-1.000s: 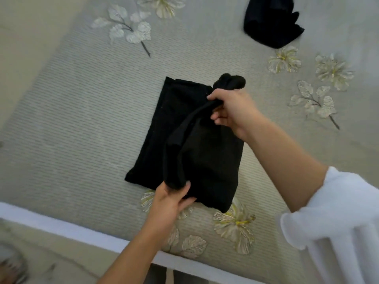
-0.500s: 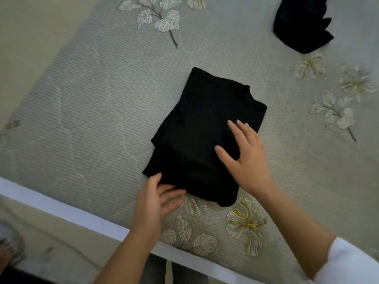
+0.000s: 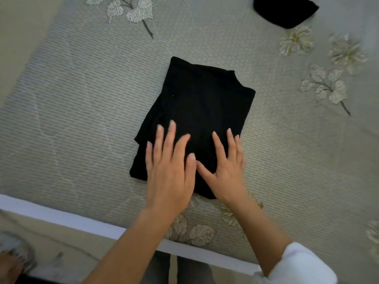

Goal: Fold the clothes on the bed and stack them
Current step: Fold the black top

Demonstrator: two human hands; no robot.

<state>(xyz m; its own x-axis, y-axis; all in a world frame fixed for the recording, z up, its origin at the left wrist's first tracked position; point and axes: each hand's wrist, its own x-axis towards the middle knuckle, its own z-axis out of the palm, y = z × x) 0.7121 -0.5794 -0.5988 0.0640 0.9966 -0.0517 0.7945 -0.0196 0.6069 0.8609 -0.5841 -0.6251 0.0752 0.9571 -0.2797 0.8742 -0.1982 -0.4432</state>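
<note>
**Item 1:** black folded garment (image 3: 196,119); lay near the middle of the bed (image 3: 82,103), whose surface was quilted grey with leaf and flower embroidery; folded to a compact, roughly rectangular bundle, layered edges showing along its 9 o'clock side; kind of garment could not be told.

**Item 2:** left hand (image 3: 169,173); flat, fingers straight and spread, pressing on the bundle's 7 o'clock portion; held nothing.

**Item 3:** right hand (image 3: 226,169); likewise flat and spread, pressing on the bundle's 5 o'clock portion; thumb just beside the left thumb; held nothing; white sleeve (image 3: 297,265) pushed up the forearm.

**Item 4:** second black garment (image 3: 285,11); at 1 o'clock from the bundle, well apart, cut off by the top edge of the view; whether folded or merely bunched could not be told.

**Status, as judged:** folding of item 1 appeared complete or nearly so, both hands seemingly smoothing it down; stacking not yet done, the two black pieces lying apart; remaining work was probably to bring them into one pile, and to fold item 4 if it was not already folded; further clothes beyond the view could not be ruled out.
</note>
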